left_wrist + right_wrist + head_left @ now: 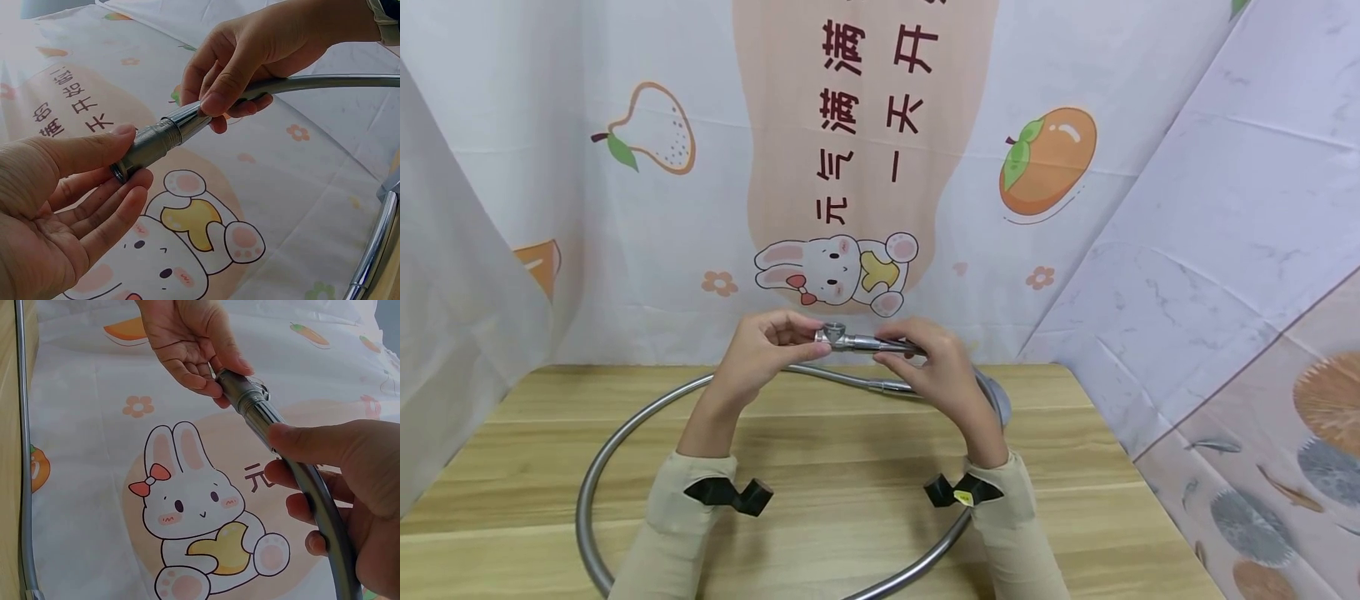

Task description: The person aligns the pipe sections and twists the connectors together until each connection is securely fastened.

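A short chrome pipe fitting [149,150] with a round side opening is pinched between the thumb and fingers of my left hand [752,354]. Its other end meets the tapered chrome end sleeve [186,120] of a metal shower hose [589,492]. My right hand [940,367] grips that sleeve and the start of the hose, thumb on one side and fingers on the other. Both hands hold the joined parts above the table's back edge, roughly in line. Where sleeve and fitting meet, a ribbed ring shows in the left wrist view.
The hose loops widely over the wooden table [820,467], passing under both forearms. Its other chrome end [891,387] lies behind my right hand, beside a greyish rounded piece [1000,402] partly hidden by the wrist. A printed cloth [662,250] hangs behind the table.
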A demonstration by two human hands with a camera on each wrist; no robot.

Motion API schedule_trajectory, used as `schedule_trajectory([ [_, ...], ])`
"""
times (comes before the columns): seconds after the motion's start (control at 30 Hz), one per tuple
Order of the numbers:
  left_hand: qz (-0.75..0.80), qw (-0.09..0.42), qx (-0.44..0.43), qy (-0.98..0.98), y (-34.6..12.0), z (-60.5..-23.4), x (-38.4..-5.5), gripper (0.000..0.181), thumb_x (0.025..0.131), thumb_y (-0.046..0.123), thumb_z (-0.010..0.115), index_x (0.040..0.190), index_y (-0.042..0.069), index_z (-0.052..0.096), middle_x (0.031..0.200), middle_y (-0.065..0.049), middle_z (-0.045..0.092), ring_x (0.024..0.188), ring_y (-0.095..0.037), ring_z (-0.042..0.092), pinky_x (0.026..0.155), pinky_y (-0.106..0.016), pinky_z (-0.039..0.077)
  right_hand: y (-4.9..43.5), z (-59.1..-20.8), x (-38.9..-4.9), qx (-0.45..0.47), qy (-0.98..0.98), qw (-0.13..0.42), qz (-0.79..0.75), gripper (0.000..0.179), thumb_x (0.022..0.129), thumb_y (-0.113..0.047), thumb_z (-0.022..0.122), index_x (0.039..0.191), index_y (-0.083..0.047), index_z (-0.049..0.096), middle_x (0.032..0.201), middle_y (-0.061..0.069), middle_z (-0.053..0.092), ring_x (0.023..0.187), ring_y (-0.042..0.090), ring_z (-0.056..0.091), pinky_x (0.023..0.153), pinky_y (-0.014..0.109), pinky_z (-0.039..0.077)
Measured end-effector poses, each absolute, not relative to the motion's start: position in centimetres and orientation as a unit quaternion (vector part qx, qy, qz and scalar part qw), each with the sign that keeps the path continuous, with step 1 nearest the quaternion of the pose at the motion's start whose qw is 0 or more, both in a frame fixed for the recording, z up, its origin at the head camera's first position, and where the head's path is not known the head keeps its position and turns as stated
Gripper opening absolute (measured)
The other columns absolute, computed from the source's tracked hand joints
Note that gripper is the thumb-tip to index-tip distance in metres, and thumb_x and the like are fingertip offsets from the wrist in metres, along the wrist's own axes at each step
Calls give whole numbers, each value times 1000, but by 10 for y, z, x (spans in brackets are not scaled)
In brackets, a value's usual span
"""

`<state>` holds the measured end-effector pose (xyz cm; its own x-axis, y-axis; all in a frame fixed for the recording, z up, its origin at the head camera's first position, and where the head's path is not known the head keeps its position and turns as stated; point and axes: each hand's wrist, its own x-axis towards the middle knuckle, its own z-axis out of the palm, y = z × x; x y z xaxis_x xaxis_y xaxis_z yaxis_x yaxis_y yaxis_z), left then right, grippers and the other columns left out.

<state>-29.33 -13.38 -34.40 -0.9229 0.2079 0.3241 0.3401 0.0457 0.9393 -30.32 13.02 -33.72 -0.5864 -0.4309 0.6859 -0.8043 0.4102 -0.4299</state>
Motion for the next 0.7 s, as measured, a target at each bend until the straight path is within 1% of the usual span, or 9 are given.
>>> schedule_trajectory([
  [0.33, -666, 47, -192, -719, -133, -347, -295, 28, 85, 5, 82, 110, 1, 73, 96, 7, 77, 84, -11, 72, 70, -23, 58, 132, -339, -304, 387, -805, 250, 375, 24, 83, -11, 85, 105, -8, 77, 97, 5, 76, 80, 14, 65, 68, 30, 57],
  [0.53, -669, 48, -195, -716, -133, -345, -295, 28, 85, 4, 82, 111, -1, 72, 97, 7, 77, 85, -11, 72, 72, -23, 58, 131, -338, -303, 379, -810, 244, 374, 23, 85, -13, 83, 108, -8, 77, 97, 4, 76, 81, 12, 65, 70, 28, 57],
  [0.7, -666, 46, -197, -718, -133, -345, -294, 31, 85, 6, 82, 112, -2, 71, 97, 7, 76, 86, -11, 72, 72, -24, 58, 131, -337, -303, 379, -812, 243, 371, 23, 86, -14, 82, 108, -9, 78, 96, 4, 76, 80, 11, 64, 69, 27, 56],
])
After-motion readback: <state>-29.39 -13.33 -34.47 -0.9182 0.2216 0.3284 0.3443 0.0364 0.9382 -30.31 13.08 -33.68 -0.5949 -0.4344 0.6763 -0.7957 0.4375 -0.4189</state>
